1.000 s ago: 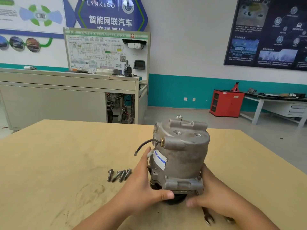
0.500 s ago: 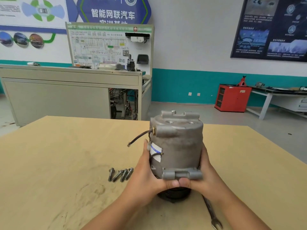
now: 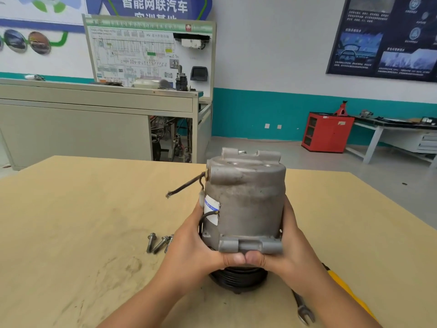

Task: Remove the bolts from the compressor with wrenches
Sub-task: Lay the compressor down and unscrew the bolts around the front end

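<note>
On wooden table (image 3: pixel 71 209), upright compressor (image 3: pixel 246 200) gripped by left hand (image 3: pixel 189 254) and right hand (image 3: pixel 293 252), loose bolts (image 3: pixel 158 242) beside, wrench (image 3: pixel 303 308) near

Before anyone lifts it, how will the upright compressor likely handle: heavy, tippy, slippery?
Probably heavy: the compressor looks like cast metal, and the left hand and right hand grip it. Possibly tippy: it stands on its narrower pulley. Its loose wire would likely flop.

An automotive training workshop is showing: a wiring-diagram board (image 3: pixel 132 50) is standing behind a grey bench (image 3: pixel 71 129), a car-technology poster (image 3: pixel 383 39) is hanging, and possibly a jack stand (image 3: pixel 341 109) is topping a red cabinet (image 3: pixel 331 133).
</note>
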